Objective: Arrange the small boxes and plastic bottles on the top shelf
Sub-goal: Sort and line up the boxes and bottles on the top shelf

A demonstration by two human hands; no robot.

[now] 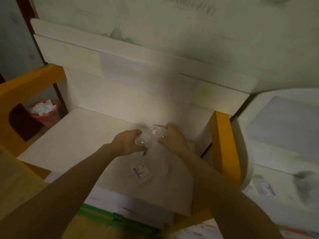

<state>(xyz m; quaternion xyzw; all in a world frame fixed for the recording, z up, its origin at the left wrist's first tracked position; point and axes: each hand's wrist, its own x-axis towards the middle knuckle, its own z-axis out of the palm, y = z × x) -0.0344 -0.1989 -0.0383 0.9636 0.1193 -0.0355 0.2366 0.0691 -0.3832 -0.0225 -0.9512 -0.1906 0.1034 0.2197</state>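
Observation:
Two clear plastic bottles lie on the white top shelf [72, 140]. One labelled bottle [157, 131] sits at the far end between my hands. A second bottle [151, 166] with a blue and white label lies nearer me. My left hand [128, 144] grips the far bottle's left side with curled fingers. My right hand [172, 138] grips its right side. The picture is blurred, so the bottles' exact outlines are hard to make out. No small boxes are clearly visible on the shelf.
The shelf has orange frame posts at the left [25, 90] and the right [224, 145]. A white panel [129, 73] leans against the patterned wall behind. A red bin [45, 112] with white paper stands below left. White boxes [284, 135] are stacked at the right.

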